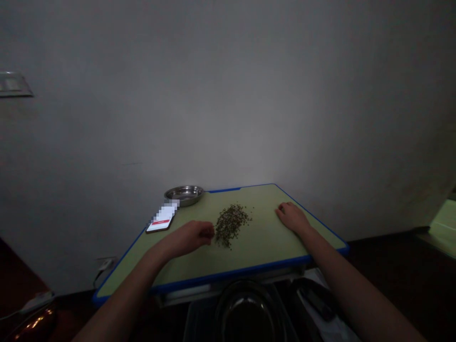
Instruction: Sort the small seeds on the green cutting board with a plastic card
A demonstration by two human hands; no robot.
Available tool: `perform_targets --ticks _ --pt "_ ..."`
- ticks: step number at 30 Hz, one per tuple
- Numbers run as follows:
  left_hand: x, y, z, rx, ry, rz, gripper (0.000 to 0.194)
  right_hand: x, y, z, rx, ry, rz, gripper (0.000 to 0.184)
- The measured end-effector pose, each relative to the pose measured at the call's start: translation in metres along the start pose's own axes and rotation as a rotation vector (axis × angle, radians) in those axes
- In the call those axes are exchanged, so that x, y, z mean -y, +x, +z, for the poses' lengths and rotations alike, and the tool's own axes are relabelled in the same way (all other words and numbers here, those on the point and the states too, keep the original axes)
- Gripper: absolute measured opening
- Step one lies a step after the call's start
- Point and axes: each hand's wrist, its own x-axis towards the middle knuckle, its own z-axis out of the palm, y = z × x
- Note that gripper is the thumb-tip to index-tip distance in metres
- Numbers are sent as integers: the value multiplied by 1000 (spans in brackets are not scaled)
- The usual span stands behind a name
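Observation:
A loose pile of small dark seeds or grains (231, 223) lies spread on the pale green tabletop (263, 247). At the pile's left edge is my left hand (197, 235), its fingers curled and pressed together; whatever is between the fingertips is too small to make out. My right hand (292, 218) rests on the table to the right of the pile, apart from it, with its fingers loosely bent and nothing visible in them. Behind my left hand, a shallow round steel bowl (184, 194) stands at the far left corner.
A phone (162, 219) with a lit screen lies along the left edge, by the bowl. The table's blue rim (231, 274) faces me, and a grey wall (228, 95) rises behind. Below the front edge sits a dark round container (245, 313). A plug with a cable (106, 266) is at left.

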Motion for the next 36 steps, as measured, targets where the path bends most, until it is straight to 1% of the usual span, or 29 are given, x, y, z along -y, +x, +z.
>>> perform_targets --ticks 7,16,23,28,36 --pt "16 0 0 46 40 -6 18 0 0 -1 3 -6 16 30" --pt "15 10 4 -14 172 -2 20 1 0 -2 12 -21 14 29" --pt "14 34 3 -7 324 -4 20 2 -1 -5 30 -29 18 30" --pt "9 53 6 -22 380 14 20 2 -1 -6 33 -34 25 29" --pt "6 83 6 -36 456 -12 19 2 -1 -6 32 -36 35 28"
